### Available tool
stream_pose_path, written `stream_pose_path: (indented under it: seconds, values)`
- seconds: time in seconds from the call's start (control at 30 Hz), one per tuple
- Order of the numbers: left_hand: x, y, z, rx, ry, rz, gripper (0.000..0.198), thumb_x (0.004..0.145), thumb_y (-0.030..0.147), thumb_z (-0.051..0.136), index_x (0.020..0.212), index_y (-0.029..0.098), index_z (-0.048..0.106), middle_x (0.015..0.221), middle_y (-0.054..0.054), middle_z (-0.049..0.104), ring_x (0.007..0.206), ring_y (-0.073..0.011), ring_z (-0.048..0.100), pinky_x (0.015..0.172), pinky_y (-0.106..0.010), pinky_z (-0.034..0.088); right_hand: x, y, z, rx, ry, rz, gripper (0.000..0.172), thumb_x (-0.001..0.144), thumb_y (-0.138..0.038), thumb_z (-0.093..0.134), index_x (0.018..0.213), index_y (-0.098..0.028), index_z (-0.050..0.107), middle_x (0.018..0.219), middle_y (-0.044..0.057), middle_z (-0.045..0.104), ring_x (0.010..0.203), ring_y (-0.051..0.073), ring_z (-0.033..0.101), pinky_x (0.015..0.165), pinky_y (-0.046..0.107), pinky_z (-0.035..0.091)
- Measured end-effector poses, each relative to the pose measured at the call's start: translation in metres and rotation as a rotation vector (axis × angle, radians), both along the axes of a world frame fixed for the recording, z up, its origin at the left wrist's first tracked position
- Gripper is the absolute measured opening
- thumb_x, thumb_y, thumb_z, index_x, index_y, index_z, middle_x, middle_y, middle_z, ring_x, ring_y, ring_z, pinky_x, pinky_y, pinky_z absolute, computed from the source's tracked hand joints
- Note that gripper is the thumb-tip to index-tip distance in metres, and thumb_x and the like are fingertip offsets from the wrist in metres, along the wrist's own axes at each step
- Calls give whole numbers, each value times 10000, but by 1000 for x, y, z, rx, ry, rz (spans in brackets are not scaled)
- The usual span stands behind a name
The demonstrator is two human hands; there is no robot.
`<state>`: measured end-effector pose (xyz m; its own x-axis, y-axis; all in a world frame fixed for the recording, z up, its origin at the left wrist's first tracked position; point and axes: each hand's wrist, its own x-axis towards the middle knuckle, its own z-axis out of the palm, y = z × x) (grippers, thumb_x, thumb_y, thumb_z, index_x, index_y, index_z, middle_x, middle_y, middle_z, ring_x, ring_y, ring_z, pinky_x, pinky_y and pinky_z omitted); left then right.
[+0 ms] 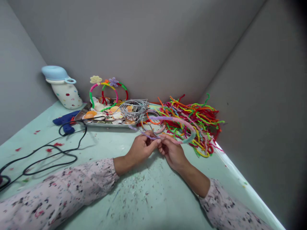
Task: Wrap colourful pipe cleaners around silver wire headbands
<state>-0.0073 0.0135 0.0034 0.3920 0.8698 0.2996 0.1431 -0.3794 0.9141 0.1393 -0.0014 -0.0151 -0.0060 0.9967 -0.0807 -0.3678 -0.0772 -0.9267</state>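
Observation:
Between my hands is a headband-like hoop (192, 134) wrapped in lavender, pink and teal fuzzy pipe cleaner, its curve reaching up and right over the table. My right hand (174, 154) is closed, pinching the pink-wrapped near side of it. My left hand (140, 149) is closed too, thumb and fingers pinching a lavender pipe cleaner (150, 136) at the hoop's near end. A loose lavender tip sticks out beyond the left fingers. Both sets of fingertips nearly meet, and the exact grip between them is partly hidden.
Behind my hands lies a metal tray (112, 125) of shells, with coiled grey wire hoops (134, 108) and finished flower-topped hoops (91, 95). Heaped pipe cleaners (192, 111) lie right. At left are a blue glue gun (66, 119), its black cable (74, 156) and a leaning bottle (67, 94).

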Motion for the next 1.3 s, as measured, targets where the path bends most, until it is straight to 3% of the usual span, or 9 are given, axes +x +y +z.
stream_pose_path:
  seconds: [0.2, 0.47, 0.8, 1.13, 1.3]
  values:
    - [0, 0, 1, -10, 35, 38, 235, 875, 282, 527, 700, 148, 607, 689, -14, 623, 656, -126, 566, 621, -230, 425, 0, -1, -3, 38, -160, -5, 154, 771, -337, 616, 832, -195, 623, 608, -37, 581, 492, 99, 479, 459, 219, 343]
    - [0, 4, -1, -7, 80, 112, 231, 842, 230, 512, 651, 152, 616, 677, -9, 615, 644, -126, 541, 609, -235, 400, -4, -7, 7, 79, -402, -41, 173, 807, -365, 592, 811, -193, 608, 641, -31, 584, 528, 108, 492, 486, 231, 363]
    - [0, 4, -4, -71, 39, 112, 264, 841, 303, 520, 635, 153, 590, 606, 10, 544, 574, -114, 481, 542, -227, 366, -3, -9, 7, 113, -438, -23, 184, 823, -372, 576, 758, -202, 603, 614, -32, 564, 542, 124, 490, 511, 246, 366]
    - [1, 6, -5, -119, 62, 197, 239, 759, 219, 513, 527, 166, 538, 522, 23, 490, 542, -117, 435, 541, -253, 336, -5, -11, 6, 129, -519, -5, 187, 850, -335, 545, 713, -213, 579, 593, -36, 514, 541, 131, 445, 503, 257, 330]
    - [2, 5, -4, -114, 42, 223, 220, 721, 211, 516, 509, 181, 464, 531, 30, 456, 559, -119, 429, 568, -259, 338, -6, -12, 6, 213, -596, -16, 143, 834, -286, 534, 725, -216, 596, 631, -27, 530, 604, 150, 476, 552, 269, 375]
